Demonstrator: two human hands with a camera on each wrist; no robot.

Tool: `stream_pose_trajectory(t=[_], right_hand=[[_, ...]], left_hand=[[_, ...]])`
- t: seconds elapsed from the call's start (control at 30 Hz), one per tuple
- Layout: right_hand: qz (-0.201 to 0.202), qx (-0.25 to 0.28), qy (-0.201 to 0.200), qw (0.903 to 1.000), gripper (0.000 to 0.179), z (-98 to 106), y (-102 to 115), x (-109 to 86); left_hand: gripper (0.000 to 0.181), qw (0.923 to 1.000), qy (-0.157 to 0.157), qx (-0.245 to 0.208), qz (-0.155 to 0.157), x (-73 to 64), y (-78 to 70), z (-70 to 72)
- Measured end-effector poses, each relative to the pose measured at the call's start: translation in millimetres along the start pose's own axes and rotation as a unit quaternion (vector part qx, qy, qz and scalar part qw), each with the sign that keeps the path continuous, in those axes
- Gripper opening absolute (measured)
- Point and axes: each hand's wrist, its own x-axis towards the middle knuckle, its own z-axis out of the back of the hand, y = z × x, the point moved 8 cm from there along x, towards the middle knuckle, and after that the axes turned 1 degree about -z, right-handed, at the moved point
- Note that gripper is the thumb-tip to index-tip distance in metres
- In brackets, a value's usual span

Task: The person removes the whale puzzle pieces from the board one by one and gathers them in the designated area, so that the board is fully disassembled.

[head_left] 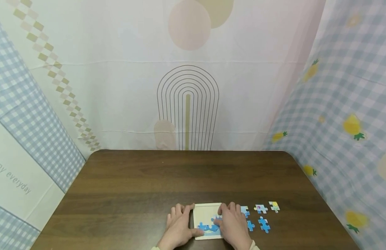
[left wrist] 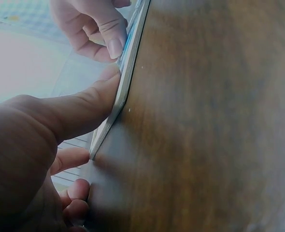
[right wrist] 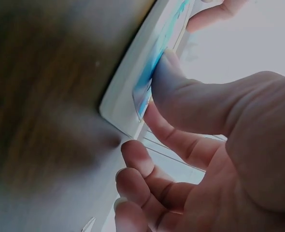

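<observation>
A pale shallow puzzle tray (head_left: 203, 212) lies near the table's front, blue jigsaw pieces (head_left: 208, 227) fitted along its lower part. My left hand (head_left: 179, 224) grips the tray's left side, thumb on the lower left and forefinger at the upper left corner. Over the right side is my right hand (head_left: 234, 224), its thumb and curled forefinger on a blue puzzle piece (right wrist: 143, 89) inside the tray. That hand hides most of the piece and the tray's right edge. In the left wrist view, both thumbs meet the tray close together.
Several loose puzzle pieces lie right of the tray, among them a blue piece (head_left: 264, 225), a piece with a pink swirl (head_left: 260, 208) and a yellow-patterned piece (head_left: 274, 206). The brown table (head_left: 143, 180) ends at a patterned cloth backdrop (head_left: 127, 104).
</observation>
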Motion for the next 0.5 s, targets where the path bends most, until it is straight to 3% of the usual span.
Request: stream_pose_trajectory(t=[0.5], right_hand=[[-0.014,-0.008,-0.003,0.9999,0.034,0.8,1.7,3.2]], left_hand=[[0.089,1.0,-0.005,0.002,-0.002,0.2,-0.7,0.6]])
